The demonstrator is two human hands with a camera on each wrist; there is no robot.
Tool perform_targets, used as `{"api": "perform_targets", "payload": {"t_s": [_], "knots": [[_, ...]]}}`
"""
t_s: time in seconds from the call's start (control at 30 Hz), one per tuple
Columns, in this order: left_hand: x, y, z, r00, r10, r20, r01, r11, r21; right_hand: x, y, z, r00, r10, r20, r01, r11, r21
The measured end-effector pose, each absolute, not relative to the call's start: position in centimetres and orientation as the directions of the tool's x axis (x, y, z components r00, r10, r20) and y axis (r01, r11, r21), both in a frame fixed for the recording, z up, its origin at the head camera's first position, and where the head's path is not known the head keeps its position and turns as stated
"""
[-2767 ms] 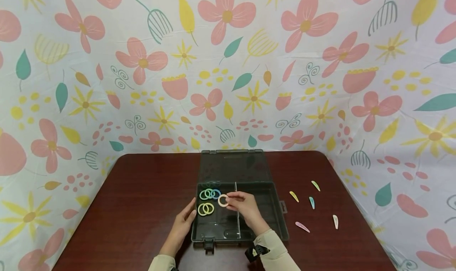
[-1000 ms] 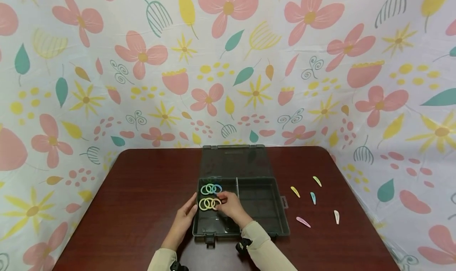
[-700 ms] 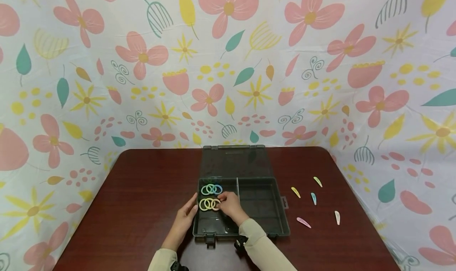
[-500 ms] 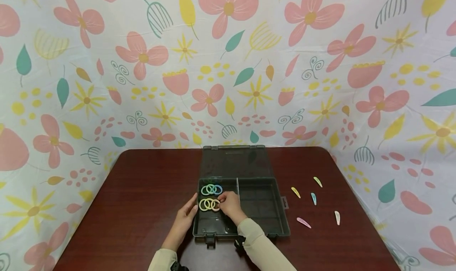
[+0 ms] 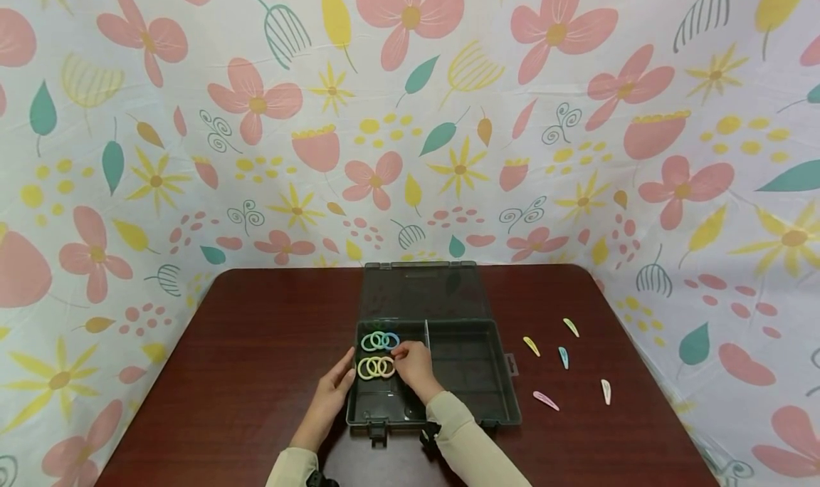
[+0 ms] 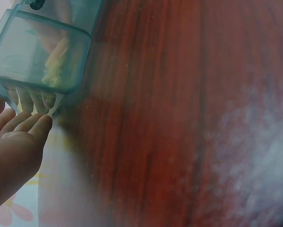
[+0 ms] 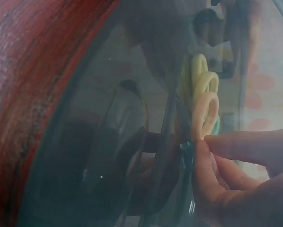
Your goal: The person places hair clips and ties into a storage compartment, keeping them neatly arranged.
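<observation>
A dark see-through plastic box (image 5: 472, 394) lies with its lid (image 5: 423, 295) folded back. My left hand (image 5: 329, 399) rests against its left wall, fingers fairly straight; the left wrist view shows those fingertips (image 6: 43, 124) at the wall. Inside the left compartment, my right hand (image 5: 418, 370) pinches the edge of a peach hair tie (image 7: 206, 112) between thumb and forefinger. That tie ends a front row, overlapping the yellow hair ties (image 5: 366, 368) to its left. Behind them lies an overlapping row of green and blue hair ties (image 5: 376, 342).
A clear divider (image 5: 427, 334) splits the box. On the dark red table (image 5: 269, 330), to the right of the box, several snap hair clips lie scattered, among them a yellow clip (image 5: 531, 345), a pink clip (image 5: 546, 401) and a white clip (image 5: 606, 391). A flowered cloth (image 5: 410, 188) hangs behind.
The right hand has brought the peach hair tie down from above the box into the front row. Lately the tie has shifted slightly left. The left hand stays at the box's left wall.
</observation>
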State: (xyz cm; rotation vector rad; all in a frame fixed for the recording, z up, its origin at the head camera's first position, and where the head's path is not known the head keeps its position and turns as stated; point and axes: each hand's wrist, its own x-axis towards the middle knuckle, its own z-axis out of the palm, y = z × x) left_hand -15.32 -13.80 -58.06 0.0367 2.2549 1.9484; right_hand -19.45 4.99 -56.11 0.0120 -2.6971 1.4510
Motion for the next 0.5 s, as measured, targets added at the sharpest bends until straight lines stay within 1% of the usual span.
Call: {"api": "perform_targets", "payload": {"t_s": [0.1,0.23,0.33,0.5], "knots": [[-15.3,-13.8,-58.0,-0.987,0.124,-0.106,-0.087,0.147,0.985,-19.5,5.0,-56.1,-0.997,0.037,0.069,-0.039,0.526,-0.850],[-15.3,-13.7,-58.2,-0.989,0.115,-0.091,-0.074,0.146,0.986,-19.3,5.0,-55.9,-0.999,0.008,0.048,-0.038,0.483,-0.875],[-15.3,-13.7,-58.3,-0.990,0.108,-0.086,-0.069,0.152,0.986,-19.1,5.4,-55.6,-0.998,-0.029,0.048,-0.056,0.448,-0.892],[-15.2,-13.6,-58.2,-0.991,0.099,-0.090,-0.073,0.161,0.984,-18.8,6.3,-54.5,-0.993,-0.079,0.086,-0.110,0.383,-0.917]]}}
